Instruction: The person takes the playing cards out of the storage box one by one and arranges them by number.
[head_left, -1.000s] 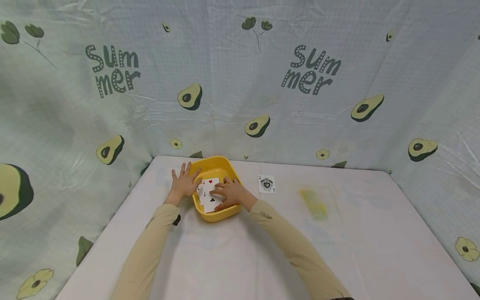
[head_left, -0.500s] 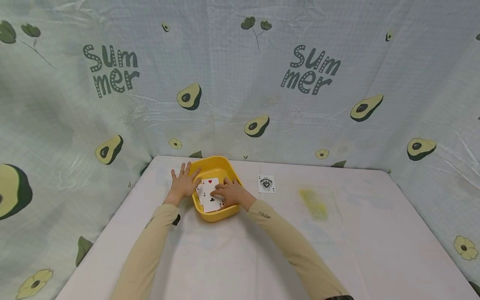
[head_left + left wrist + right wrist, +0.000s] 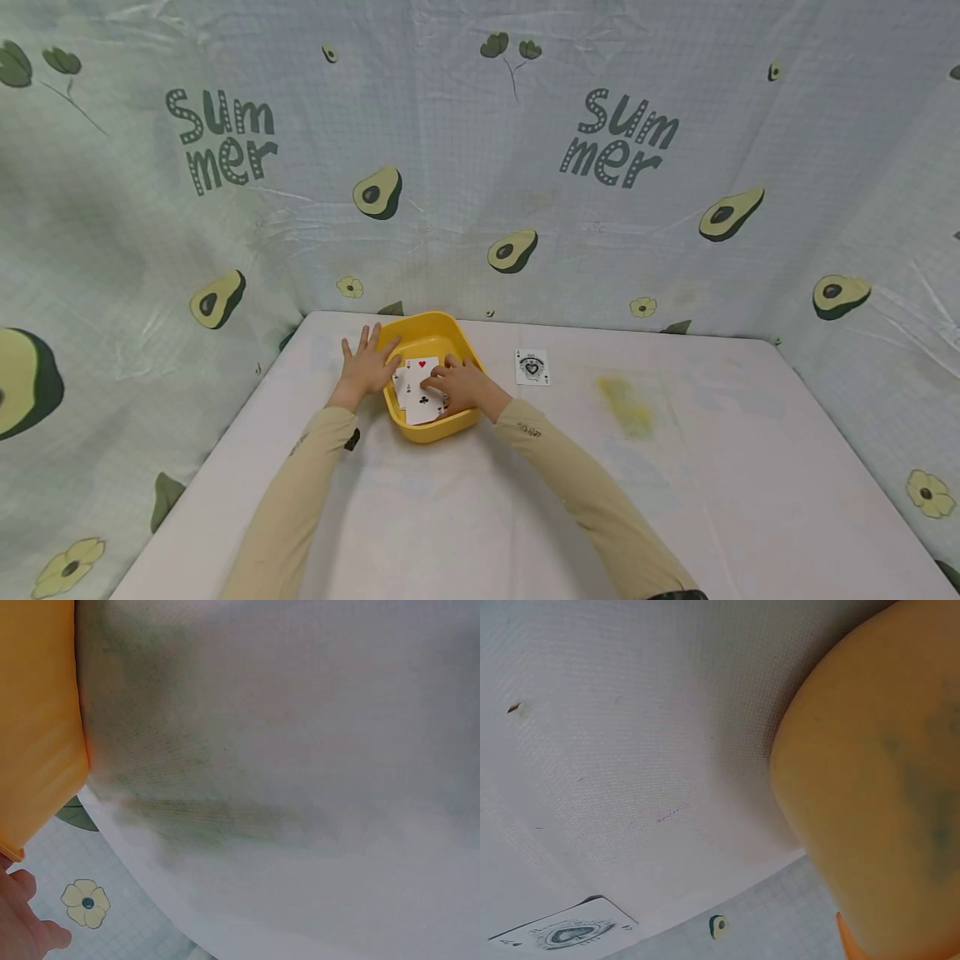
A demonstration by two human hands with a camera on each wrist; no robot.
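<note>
A yellow tub point(image 3: 429, 342) sits near the far left of the white surface point(image 3: 525, 500), and both hands are at it. The left hand point(image 3: 367, 367) rests flat against the tub's left outer wall, fingers straight and spread, holding nothing. The right hand point(image 3: 459, 387) reaches in over the right rim, its fingers curled down onto the playing cards point(image 3: 422, 392) lying face up inside; whether it pinches one or only presses on them I cannot tell. The cards lie directly under and just left of the right fingertips, long edges running away from the person. The right hand is the nearer one. A lone ace card point(image 3: 532, 367) lies flat on the surface to the tub's right, apart from it.
</note>
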